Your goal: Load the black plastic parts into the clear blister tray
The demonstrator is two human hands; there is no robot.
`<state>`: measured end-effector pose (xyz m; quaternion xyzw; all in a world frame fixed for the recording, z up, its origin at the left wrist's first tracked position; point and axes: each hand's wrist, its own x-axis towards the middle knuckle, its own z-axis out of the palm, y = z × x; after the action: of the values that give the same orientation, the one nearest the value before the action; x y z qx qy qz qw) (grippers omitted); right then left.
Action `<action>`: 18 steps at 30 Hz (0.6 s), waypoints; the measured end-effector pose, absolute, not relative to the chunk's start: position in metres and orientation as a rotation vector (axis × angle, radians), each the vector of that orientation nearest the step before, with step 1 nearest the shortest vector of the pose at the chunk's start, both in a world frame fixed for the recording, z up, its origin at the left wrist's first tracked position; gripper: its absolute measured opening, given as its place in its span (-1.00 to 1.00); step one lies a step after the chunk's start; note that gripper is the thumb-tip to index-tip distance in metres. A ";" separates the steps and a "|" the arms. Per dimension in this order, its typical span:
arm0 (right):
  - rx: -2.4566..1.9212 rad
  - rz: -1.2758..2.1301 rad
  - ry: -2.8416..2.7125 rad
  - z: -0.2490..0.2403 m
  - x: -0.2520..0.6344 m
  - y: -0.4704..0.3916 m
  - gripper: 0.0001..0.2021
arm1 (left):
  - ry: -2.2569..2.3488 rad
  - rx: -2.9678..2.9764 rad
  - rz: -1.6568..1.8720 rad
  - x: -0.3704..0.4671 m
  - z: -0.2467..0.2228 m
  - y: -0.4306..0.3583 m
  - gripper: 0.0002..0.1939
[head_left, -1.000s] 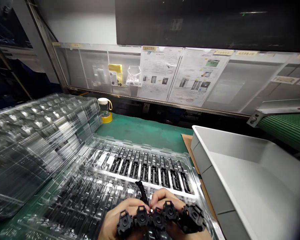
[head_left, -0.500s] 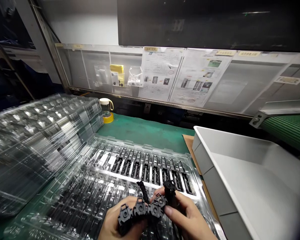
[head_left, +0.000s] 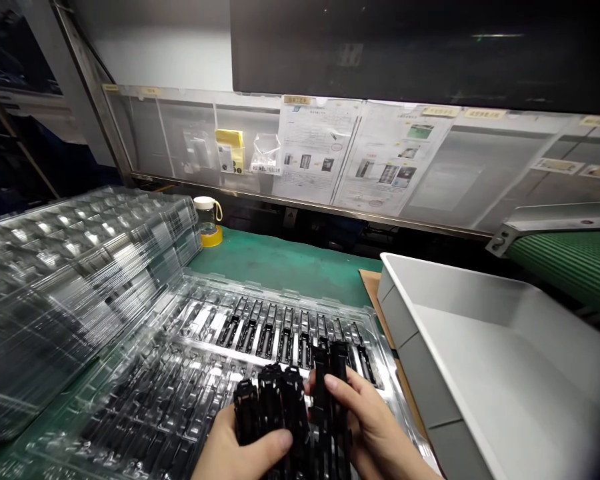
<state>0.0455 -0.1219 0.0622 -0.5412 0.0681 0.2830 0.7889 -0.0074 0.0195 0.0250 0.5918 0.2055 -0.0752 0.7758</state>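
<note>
My left hand is closed around a bunch of long black plastic parts, held upright side by side, with the thumb across their front. Just to the right, my right hand grips more black plastic parts of the same sort between thumb and fingers. The two bunches nearly touch; their lower ends run out of the picture. Beneath both hands lies a clear plastic tray with slots. Its far row holds several black parts, and more dark parts show in the near row at left.
Stacked clear trays rise at the left. A grey bin stands at the right on a piece of cardboard. A bottle with a white lid stands at the back of the green mat. Paper sheets hang behind.
The parts have tipped from showing their end faces to showing their long sides. My right hand now holds two parts side by side instead of one apart, and the left thumb has come in front.
</note>
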 end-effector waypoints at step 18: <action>-1.032 0.831 0.250 0.065 0.046 -0.124 -0.92 | 0.147 0.890 -0.379 0.000 0.021 0.026 -0.58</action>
<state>0.0458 -0.1242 0.0649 -0.4776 0.1156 0.3849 0.7812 0.0000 0.0260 0.0206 0.4276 0.0708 -0.1820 0.8826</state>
